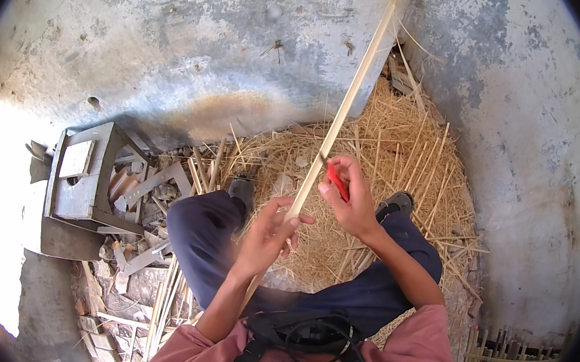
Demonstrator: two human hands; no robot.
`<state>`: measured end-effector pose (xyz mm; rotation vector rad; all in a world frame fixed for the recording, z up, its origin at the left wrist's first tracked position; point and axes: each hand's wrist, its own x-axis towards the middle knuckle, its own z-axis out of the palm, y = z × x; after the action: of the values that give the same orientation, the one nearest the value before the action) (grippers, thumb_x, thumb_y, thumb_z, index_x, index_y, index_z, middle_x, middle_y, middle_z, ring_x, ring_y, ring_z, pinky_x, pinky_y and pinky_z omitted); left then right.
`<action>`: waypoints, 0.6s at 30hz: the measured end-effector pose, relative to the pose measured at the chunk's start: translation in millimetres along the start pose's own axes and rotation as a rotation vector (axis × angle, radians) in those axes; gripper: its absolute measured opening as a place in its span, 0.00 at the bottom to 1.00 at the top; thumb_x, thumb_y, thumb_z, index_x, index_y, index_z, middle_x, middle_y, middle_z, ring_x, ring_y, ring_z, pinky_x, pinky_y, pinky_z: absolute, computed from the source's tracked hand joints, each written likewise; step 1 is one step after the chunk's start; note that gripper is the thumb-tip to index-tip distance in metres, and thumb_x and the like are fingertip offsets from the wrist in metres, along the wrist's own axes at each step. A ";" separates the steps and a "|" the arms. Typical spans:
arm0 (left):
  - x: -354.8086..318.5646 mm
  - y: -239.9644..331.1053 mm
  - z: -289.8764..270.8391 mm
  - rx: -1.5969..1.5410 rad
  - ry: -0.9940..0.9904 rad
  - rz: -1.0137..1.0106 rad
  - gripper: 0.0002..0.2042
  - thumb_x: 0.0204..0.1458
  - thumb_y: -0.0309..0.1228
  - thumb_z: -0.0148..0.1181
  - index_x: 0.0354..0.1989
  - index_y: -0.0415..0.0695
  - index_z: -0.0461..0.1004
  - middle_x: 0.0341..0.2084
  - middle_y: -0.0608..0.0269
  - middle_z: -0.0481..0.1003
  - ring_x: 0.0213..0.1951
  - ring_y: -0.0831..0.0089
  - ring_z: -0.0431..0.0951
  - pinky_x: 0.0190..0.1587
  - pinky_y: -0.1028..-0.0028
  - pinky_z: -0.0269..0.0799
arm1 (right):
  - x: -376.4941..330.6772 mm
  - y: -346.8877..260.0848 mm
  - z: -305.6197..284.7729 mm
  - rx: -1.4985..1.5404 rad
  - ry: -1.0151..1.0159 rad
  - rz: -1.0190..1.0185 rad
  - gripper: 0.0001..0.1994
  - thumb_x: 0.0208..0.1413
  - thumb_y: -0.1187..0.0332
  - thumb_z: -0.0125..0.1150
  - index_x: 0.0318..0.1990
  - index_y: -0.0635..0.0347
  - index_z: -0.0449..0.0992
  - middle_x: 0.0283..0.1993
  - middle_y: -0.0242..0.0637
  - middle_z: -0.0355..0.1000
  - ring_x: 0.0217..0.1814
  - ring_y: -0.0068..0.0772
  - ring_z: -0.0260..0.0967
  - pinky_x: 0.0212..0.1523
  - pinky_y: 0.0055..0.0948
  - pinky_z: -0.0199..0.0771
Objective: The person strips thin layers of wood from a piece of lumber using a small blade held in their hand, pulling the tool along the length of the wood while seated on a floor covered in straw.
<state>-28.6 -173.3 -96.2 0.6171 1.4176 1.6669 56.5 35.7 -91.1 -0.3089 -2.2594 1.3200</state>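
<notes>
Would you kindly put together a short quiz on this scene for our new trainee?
1. True or false: the left hand grips the long strip.
2. What does the right hand hold? A) a red-handled knife B) a hammer C) a saw
3. Fill in: the floor ahead of the shoes is covered with pale ____.

Key:
1. True; it closes around the strip's lower part.
2. A; the knife has its blade against the strip.
3. Shavings, heaped in the corner between the walls. A grey stool stands to the left.
</notes>
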 end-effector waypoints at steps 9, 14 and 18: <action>4.0 -13.8 -6.2 0.109 0.143 0.109 0.21 0.63 0.22 0.65 0.59 0.35 0.61 0.48 0.53 0.80 0.49 0.77 0.80 0.51 0.77 0.76 | -17.4 2.6 14.0 -0.212 -0.223 -0.185 0.17 0.65 0.63 0.67 0.53 0.62 0.72 0.46 0.47 0.82 0.44 0.45 0.85 0.42 0.37 0.84; 3.2 -12.7 -9.3 0.105 0.145 0.116 0.20 0.63 0.23 0.66 0.57 0.36 0.63 0.47 0.57 0.79 0.49 0.78 0.79 0.52 0.76 0.76 | -17.7 -1.2 16.7 -0.195 -0.247 -0.201 0.15 0.64 0.62 0.69 0.51 0.61 0.75 0.43 0.44 0.83 0.42 0.44 0.85 0.40 0.36 0.84; 3.8 -11.2 -8.9 0.077 0.170 0.108 0.18 0.64 0.25 0.66 0.55 0.36 0.64 0.42 0.61 0.79 0.39 0.83 0.77 0.40 0.80 0.74 | -18.2 -2.5 18.2 -0.181 -0.248 -0.215 0.15 0.63 0.62 0.70 0.50 0.60 0.77 0.41 0.42 0.83 0.40 0.42 0.85 0.38 0.35 0.83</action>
<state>-34.6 -174.8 -109.6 0.6165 1.6001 1.7920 62.5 13.0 -101.8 0.0409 -2.5421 1.0963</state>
